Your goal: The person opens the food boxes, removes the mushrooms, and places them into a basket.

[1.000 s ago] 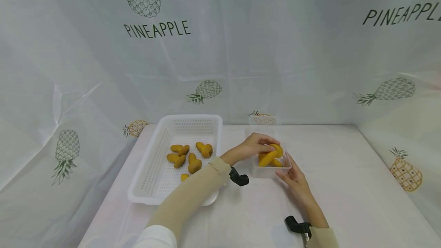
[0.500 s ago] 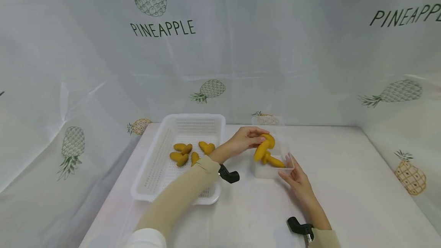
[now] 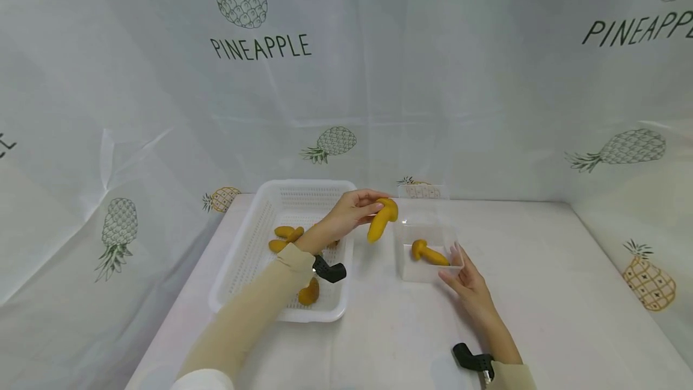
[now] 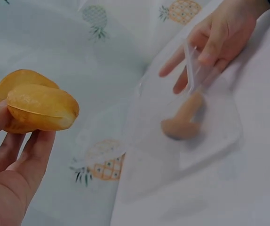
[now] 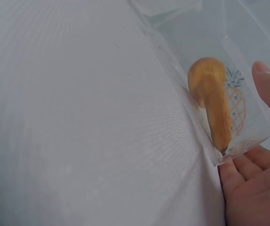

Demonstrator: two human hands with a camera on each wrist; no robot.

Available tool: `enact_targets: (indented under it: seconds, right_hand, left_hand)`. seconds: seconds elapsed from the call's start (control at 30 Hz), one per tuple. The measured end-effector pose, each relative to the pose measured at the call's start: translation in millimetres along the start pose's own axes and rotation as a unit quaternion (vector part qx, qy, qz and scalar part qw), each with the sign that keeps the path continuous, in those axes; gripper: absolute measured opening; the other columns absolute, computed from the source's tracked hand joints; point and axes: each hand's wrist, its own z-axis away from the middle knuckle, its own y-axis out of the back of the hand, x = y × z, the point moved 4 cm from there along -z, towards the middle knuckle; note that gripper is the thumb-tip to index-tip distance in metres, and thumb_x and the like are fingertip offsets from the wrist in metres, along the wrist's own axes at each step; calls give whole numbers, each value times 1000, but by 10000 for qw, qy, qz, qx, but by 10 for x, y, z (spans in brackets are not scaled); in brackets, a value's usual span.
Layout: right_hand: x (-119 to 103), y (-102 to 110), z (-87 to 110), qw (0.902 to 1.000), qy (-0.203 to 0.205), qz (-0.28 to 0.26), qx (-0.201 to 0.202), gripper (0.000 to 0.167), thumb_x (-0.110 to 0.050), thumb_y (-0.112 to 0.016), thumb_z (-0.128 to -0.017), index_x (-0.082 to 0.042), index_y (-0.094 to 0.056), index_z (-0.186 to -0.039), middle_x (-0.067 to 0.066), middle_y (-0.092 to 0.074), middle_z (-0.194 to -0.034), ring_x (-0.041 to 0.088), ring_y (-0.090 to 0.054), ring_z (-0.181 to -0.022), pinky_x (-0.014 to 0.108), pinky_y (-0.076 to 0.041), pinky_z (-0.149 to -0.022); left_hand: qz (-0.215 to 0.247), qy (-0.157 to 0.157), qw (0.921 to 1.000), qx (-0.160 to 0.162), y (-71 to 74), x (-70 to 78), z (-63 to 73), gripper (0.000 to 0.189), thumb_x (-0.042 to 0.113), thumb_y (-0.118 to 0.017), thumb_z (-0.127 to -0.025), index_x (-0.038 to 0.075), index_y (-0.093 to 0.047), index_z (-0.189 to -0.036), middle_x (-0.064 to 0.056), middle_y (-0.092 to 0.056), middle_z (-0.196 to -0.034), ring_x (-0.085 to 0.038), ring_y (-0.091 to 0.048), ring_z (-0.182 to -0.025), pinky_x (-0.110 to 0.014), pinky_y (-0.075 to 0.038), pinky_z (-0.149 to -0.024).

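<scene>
In the head view my left hand (image 3: 349,214) pinches a yellow mushroom (image 3: 384,216) between thumb and fingers, in the air between the white basket and the clear plastic box (image 3: 417,273). The left wrist view shows this mushroom's rounded cap (image 4: 43,106) close up. My right hand (image 3: 472,287) holds the box at its near right corner, with thumb and fingers about the wall. Inside the box lies another mushroom (image 5: 215,106), its stem toward the right hand. Several more mushrooms lie in the basket, partly hidden by the left arm.
The white perforated basket (image 3: 230,269) stands at the left of the white-covered table (image 3: 541,294). The box's clear lid (image 3: 423,192) stands raised behind it. A pineapple-print sheet (image 3: 460,77) hangs around the back and sides.
My left hand has lifted the mushroom out of the box and carried it left toward the basket. One mushroom stays in the box. The right hand has kept its place at the box.
</scene>
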Motion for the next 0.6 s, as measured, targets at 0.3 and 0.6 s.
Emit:
enact_targets:
  seconds: [0.3, 0.6]
  right_hand:
    - [1, -3, -8, 9997, -236, 0, 0, 85, -14, -66, -98, -19, -10, -162, 27, -14, -161, 46, -19, -145, 5, -33, -96]
    - [1, -8, 1, 9992, -381, 63, -47, 86, -19, -66, -98, -18, -8, -162, 24, -13, -162, 44, -18, -146, 9, -33, -99]
  left_hand:
    - [-497, 22, 9981, 372, 457, 30, 311, 35, 8, -56, -102, -3, -55, -136, -16, -63, -129, -20, -65, -106, -36, -55, -93]
    - [-850, 247, 9938, 677, 828, -84, 641, 38, 11, -59, -101, -6, -55, -135, -16, -61, -133, -22, -64, -110, -37, -54, -95]
